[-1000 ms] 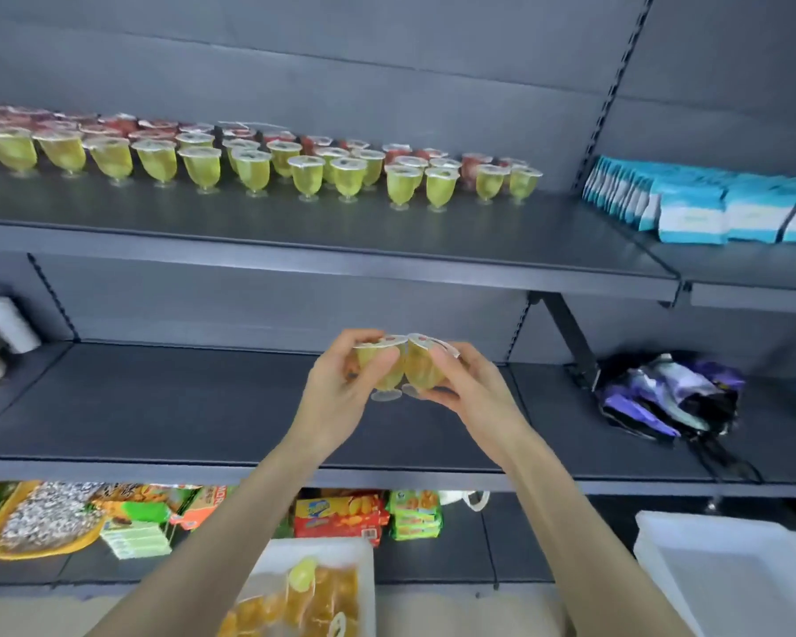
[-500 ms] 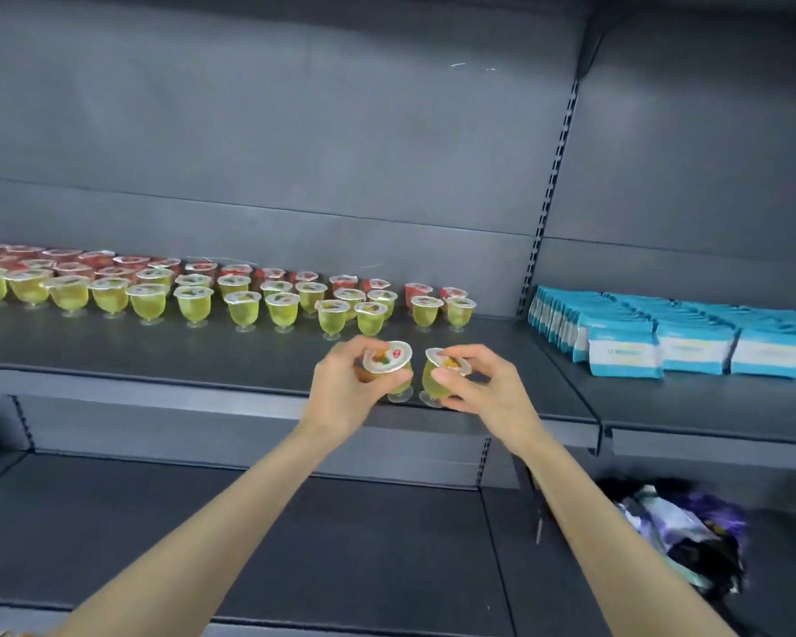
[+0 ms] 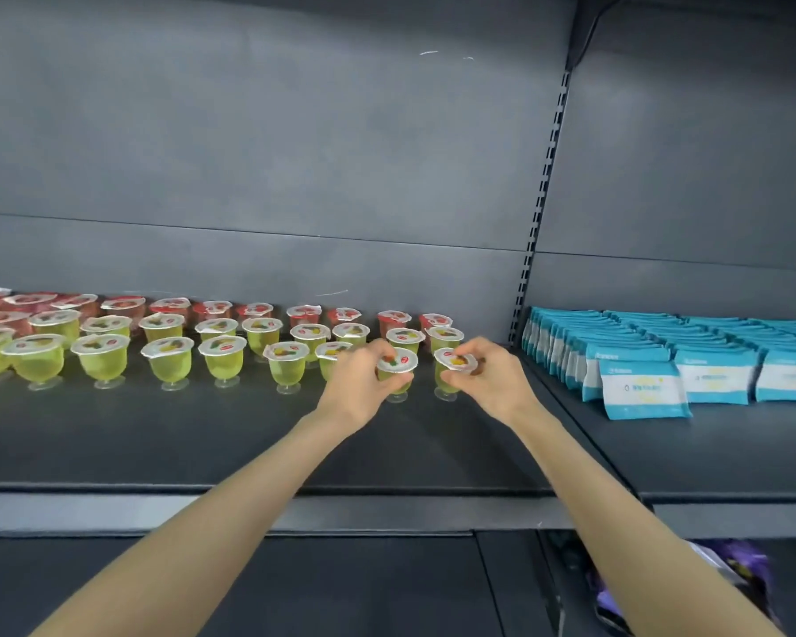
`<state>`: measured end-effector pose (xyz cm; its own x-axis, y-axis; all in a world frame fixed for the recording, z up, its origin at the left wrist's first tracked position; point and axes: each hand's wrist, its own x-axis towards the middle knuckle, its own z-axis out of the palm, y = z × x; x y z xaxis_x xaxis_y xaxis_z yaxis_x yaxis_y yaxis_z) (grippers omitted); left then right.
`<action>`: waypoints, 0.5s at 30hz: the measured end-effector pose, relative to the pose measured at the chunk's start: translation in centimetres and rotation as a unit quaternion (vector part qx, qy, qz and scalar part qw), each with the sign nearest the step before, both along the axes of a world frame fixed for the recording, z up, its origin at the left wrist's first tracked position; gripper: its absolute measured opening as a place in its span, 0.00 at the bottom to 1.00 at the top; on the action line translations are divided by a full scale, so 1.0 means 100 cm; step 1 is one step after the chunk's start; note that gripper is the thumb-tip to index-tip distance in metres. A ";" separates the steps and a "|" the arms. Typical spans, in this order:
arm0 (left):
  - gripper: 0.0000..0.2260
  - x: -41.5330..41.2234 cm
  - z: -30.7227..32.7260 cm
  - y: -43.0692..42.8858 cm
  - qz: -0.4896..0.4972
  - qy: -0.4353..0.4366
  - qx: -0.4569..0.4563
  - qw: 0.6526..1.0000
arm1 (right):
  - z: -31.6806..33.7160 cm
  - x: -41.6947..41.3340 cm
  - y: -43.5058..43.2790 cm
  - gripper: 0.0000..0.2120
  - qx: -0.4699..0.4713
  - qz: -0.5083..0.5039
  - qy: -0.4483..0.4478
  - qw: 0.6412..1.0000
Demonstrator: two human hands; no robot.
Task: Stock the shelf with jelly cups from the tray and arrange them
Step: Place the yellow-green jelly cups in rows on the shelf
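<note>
Setting two cups down.
Left hand (image 3: pixel 357 386) grips a yellow-green clear-plastic jelly cup (image 3: pixel 397 367), right hand (image 3: pixel 490 383) its twin cup (image 3: pixel 451 363), on the dark metal shelf (image 3: pixel 249 445); seat both flat at the front row's (image 3: pixel 171 363) three o'clock end.

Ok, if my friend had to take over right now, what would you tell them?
Left grip: holds the left cup by its sides.
Right grip: holds the right cup near the lid.
Both cups are upright at the right end of the front row on the shelf. I cannot tell if their feet touch it.
Done: green rows in front, red row at the back.
Left: set these two down, line them up, then fetch more. The tray is out of view.
</note>
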<state>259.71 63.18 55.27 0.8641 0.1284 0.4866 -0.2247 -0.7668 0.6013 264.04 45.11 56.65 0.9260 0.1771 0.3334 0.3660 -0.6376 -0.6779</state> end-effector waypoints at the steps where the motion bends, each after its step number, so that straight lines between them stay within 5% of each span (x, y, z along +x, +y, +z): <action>1: 0.17 0.004 0.000 -0.001 0.005 0.005 0.019 1.000 | 0.000 0.005 0.001 0.16 -0.014 -0.007 -0.003 1.000; 15: 0.13 0.024 0.002 -0.010 0.022 0.023 0.137 0.990 | -0.002 0.029 0.007 0.09 -0.107 0.029 -0.042 0.993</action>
